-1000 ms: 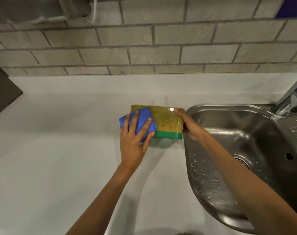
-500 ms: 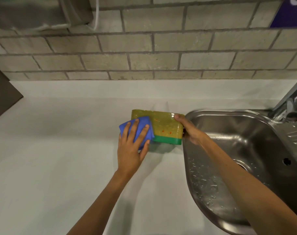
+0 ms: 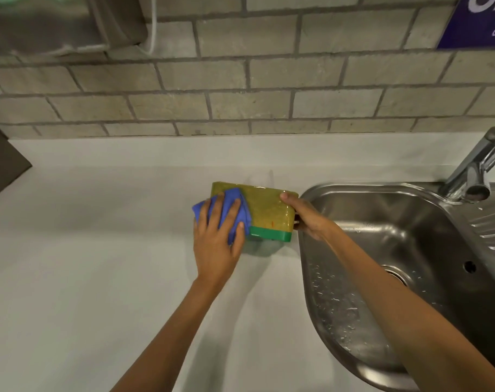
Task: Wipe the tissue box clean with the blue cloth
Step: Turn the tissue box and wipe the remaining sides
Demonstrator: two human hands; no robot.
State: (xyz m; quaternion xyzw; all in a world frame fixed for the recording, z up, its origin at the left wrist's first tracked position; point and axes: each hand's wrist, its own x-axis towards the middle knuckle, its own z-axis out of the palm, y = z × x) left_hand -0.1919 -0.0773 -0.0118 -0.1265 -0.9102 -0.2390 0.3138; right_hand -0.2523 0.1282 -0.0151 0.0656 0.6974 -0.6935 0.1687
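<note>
The blue cloth [image 3: 231, 212] has slid slightly left under the flat, pressing left hand [image 3: 215, 247], while the right hand [image 3: 308, 219] grips the tissue box [image 3: 269, 213] to steady it.

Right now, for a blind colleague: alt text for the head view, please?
A left hand presses a blue cloth on the left end of a yellow-green tissue box, while the right hand grips its right end. The box sits on a pale counter beside a steel sink.

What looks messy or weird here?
The box has tiny orange specks on its yellow face, next to where the left hand presses the cloth. Water drops dot the sink beside it. Nothing looks spilled or broken.
</note>
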